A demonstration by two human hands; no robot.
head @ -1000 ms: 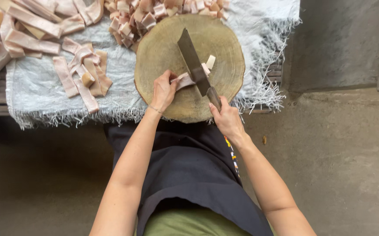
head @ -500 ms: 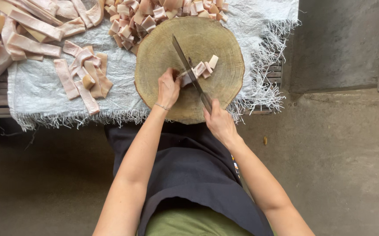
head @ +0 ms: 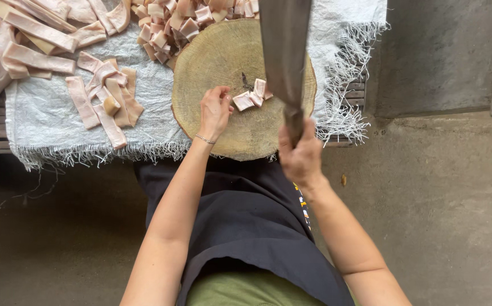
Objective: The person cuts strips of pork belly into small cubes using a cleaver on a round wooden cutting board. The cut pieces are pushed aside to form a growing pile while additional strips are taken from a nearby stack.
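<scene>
A round wooden chopping block [head: 223, 62] lies on a white woven sheet. A few cut pink meat pieces [head: 250, 97] sit near its middle. My left hand [head: 215, 109] rests on the block just left of those pieces, fingers curled, holding nothing I can see. My right hand [head: 300, 156] grips the handle of a large cleaver [head: 284, 51], which is raised high toward the camera with its broad blade covering the block's right side.
Long pink meat strips [head: 101, 96] lie on the white sheet [head: 47, 122] to the left. A heap of cut pieces [head: 183, 17] sits beyond the block. The frayed sheet covers a low slatted bench; grey concrete floor [head: 444, 187] lies to the right.
The cleaver has lifted off the block, from lying across the meat to raised high. My left hand has drawn back a little from the cut pieces.
</scene>
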